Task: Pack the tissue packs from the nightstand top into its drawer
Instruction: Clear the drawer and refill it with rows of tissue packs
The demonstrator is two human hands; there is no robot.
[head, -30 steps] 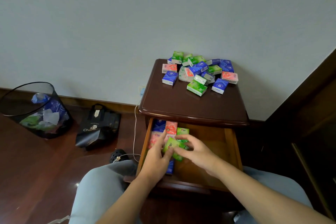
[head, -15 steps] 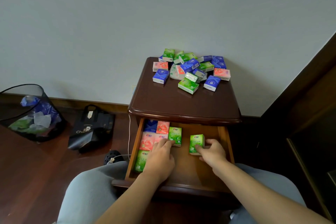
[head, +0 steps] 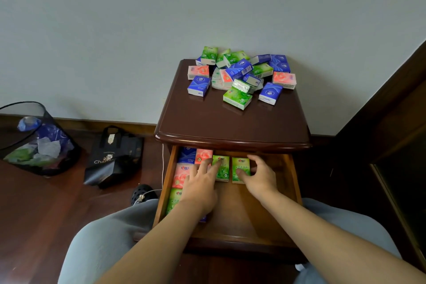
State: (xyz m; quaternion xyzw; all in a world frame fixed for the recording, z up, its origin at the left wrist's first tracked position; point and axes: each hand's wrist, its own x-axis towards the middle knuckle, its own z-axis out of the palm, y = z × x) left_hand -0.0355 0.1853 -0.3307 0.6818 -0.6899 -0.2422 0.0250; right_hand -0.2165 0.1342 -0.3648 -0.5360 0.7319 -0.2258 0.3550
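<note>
Your nightstand (head: 232, 122) carries a loose heap of packs (head: 239, 74); its open drawer (head: 265, 205) holds tidy rows. Your left hand (head: 202, 188) presses flat on one green pack (head: 222, 169), steadying it, while your right hand (head: 259, 174) pinches the neighbouring pack (head: 241, 167) alongside.

Person seen from own head, seated view. Left hand (head: 200, 188) and right hand (head: 258, 176) bare: no rings, no watch, no gloves. Both forearms bare to the frame's bottom edge, no sleeve or cuff in view. Nails short, unpainted as far as can be told. Legs in light grey trousers (head: 101, 242), soft plain fabric, faint folds over each knee, no markings visible
</note>
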